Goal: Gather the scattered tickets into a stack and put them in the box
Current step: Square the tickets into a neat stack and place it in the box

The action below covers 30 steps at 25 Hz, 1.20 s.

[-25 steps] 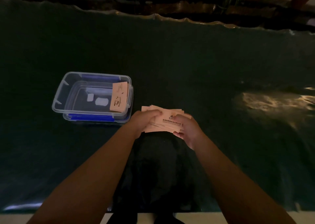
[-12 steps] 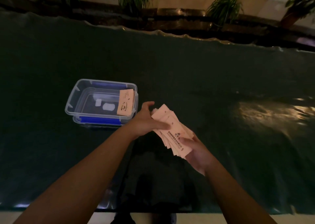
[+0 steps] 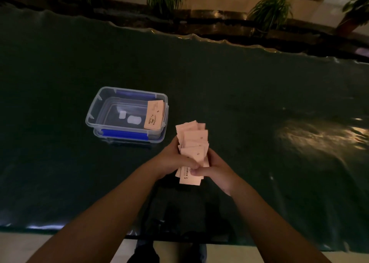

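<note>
- Fingers (image 3: 187, 163) of my left hand (image 3: 172, 160) are curled around the left edge of the bundle of pink tickets (image 3: 193, 142), and the thumb and fingers of my right hand (image 3: 214, 169) pinch its near end from the other side; both hands are clenched on the paper, thumbs almost touching.
- That bundle is held above the dark green surface (image 3: 249, 94), long way pointing away from me. It is not square: the far tickets fan out and step past each other, and a few near ends stick out below my thumbs.
- I judge the step in hand to be squaring the gathered tickets into a stack, with the gathering itself done, since I see no loose ticket on the cloth.
- Just to the left and a little farther off sits the clear plastic box (image 3: 93, 114) with blue clips, open, apparently standing on its lid.
- One small stack of tickets (image 3: 154, 115) already leans against the box's right wall.
- Next I would tap the edges flush, then carry the stack left over the rim and set it down flat; a loose grip risks tickets sliding out of the fan.
</note>
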Available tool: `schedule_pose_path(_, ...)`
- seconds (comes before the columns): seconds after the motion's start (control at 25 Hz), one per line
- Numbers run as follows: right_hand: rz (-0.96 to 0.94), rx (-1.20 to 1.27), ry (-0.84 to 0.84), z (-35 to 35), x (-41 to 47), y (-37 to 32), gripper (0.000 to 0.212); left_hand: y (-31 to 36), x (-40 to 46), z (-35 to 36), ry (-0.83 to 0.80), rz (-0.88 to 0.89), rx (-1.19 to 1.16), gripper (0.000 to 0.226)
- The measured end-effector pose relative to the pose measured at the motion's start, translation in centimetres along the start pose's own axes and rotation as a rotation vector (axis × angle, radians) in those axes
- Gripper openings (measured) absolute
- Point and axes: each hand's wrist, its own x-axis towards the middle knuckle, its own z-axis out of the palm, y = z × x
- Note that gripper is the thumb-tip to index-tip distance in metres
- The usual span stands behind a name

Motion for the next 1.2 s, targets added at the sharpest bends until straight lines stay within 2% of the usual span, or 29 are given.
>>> schedule_pose_path(0.08, -0.048, -0.067, 0.046, 0.4, 0.6, -0.2, 0.089, 0.1, 0.0, -0.6, -0.041, 0.042, 0.116, 0.107)
schedule_pose_path(0.2, -0.138, -0.130, 0.103, 1.3, 1.2, -0.8, 0.102, -0.1, 0.2, -0.6, -0.018, 0.120, 0.287, 0.104)
schedule_pose_path(0.4, -0.132, -0.239, 0.114, 2.0, 1.3, -0.8, 0.100, -2.1, 0.7, -0.8, 0.025, 0.187, 0.320, 0.104)
schedule_pose_path(0.48, -0.141, -0.282, 0.116, 2.2, 1.3, -0.6, 0.101, -2.6, 0.7, -0.8, 0.033, 0.200, 0.334, 0.116)
schedule_pose_path(0.6, -0.118, -0.341, 0.055, 2.3, 1.2, -0.5, 0.116, -3.4, 0.7, -1.0, 0.037, 0.209, 0.369, 0.140)
schedule_pose_path(0.72, -0.104, -0.374, 0.030, 2.5, 1.3, -0.4, 0.120, -3.9, 0.8, -1.2, 0.056, 0.213, 0.394, 0.142)
schedule_pose_path(0.84, -0.121, -0.388, 0.089, 2.8, 1.5, -0.2, 0.115, -4.3, 0.7, -1.3, 0.108, 0.199, 0.355, 0.140)
schedule_pose_path(1.0, -0.113, -0.410, 0.074, 3.5, 1.6, -0.3, 0.131, -5.2, 0.9, -1.1, 0.120, 0.161, 0.323, 0.138)
schedule_pose_path(1.2, -0.089, -0.436, 0.108, 4.4, 1.6, -0.7, 0.133, -5.1, 1.2, -0.3, 0.136, 0.188, 0.387, 0.095)
